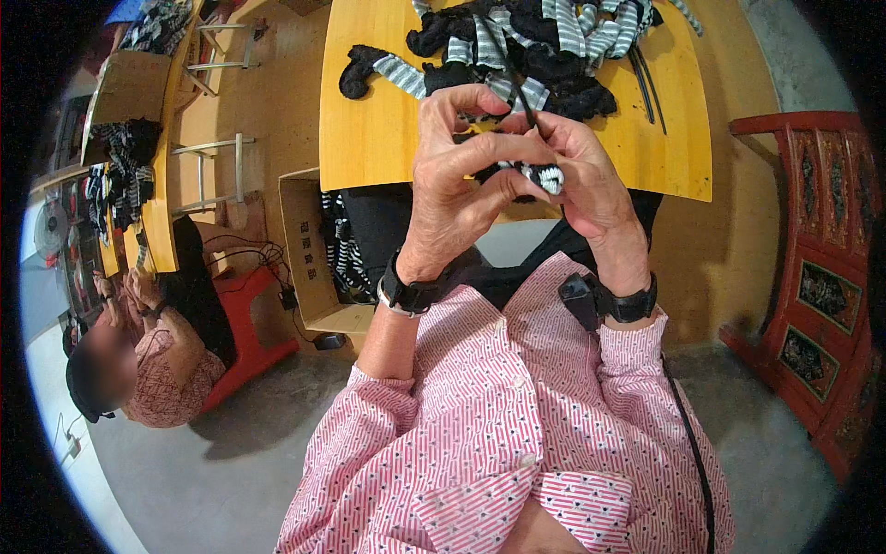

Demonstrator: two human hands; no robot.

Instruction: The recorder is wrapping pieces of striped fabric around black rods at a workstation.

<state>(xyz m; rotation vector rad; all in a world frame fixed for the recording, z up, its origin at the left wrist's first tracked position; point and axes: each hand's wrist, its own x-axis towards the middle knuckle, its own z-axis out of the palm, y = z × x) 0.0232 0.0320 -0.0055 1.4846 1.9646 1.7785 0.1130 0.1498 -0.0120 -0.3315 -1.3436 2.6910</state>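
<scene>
Both hands work close together above the near edge of the yellow worktop [369, 138], held up off its surface. The left hand [457, 175] curls its fingers [489, 148] round a small black-and-white striped knitted piece [544, 175], thumb and forefinger pinching it from the left. The right hand [591, 180] pinches the same piece from the right, fingers pressed together, and seems to steer a thin dark needle [512, 74] that rises from the grip.

To do this well, I judge the piece should stay taut between the two pinches, with the needle moved in short strokes.

The needle's long axis runs from the hands up and leftward toward the heap of striped knitwear [535, 42] at the far edge. The piece's own axis is mostly hidden; its striped end points right
</scene>
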